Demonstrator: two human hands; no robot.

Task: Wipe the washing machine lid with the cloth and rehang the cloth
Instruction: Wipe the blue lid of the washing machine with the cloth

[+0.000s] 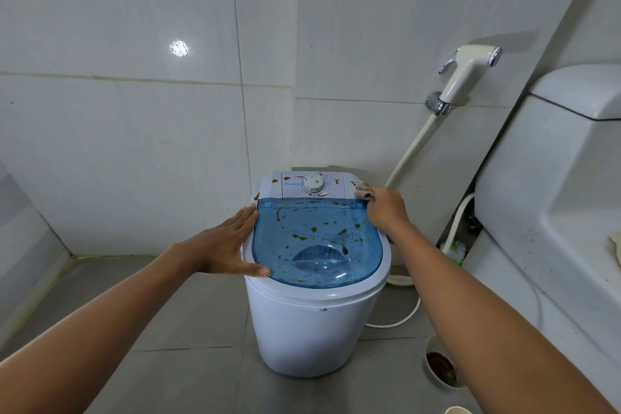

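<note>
A small white washing machine (302,323) stands on the floor in the corner. Its blue see-through lid (316,242) is spattered with brown stains, and so is the white control panel (312,185) with its dial behind the lid. My left hand (232,242) lies flat and open against the machine's left rim. My right hand (386,208) presses a beige cloth (363,192) onto the back right corner of the top, beside the panel. Most of the cloth is hidden under the hand.
A toilet cistern and bowl (551,185) fill the right side. A bidet sprayer (467,77) hangs on the wall, its hose (410,148) running down behind the machine. A toilet brush (455,250) and a floor drain (440,368) lie to the right. Tiled walls close in behind and left.
</note>
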